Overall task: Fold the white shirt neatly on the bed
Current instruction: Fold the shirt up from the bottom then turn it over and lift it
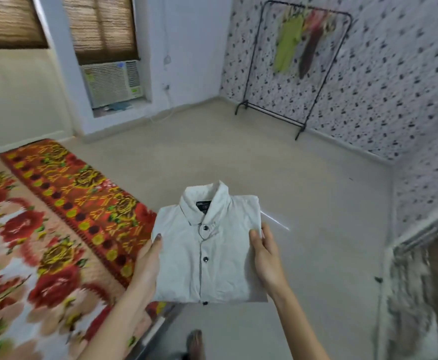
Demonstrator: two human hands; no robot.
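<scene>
The white shirt [207,250] is folded into a neat rectangle, collar up and away from me, with dark buttons down its front. I hold it in the air over the floor, just right of the bed's edge. My left hand [149,261] grips its left side, thumb on top. My right hand [265,253] grips its right side, thumb on top and fingers underneath. The bed [44,229], with a red and yellow floral cover, lies to the left.
A black clothes rack [298,71] with a green and a dark garment stands against the patterned wall at the back right. A window air conditioner [112,83] sits in the far wall. Beige floor [238,152] spreads ahead. A mirror-like object [425,281] is at the right edge.
</scene>
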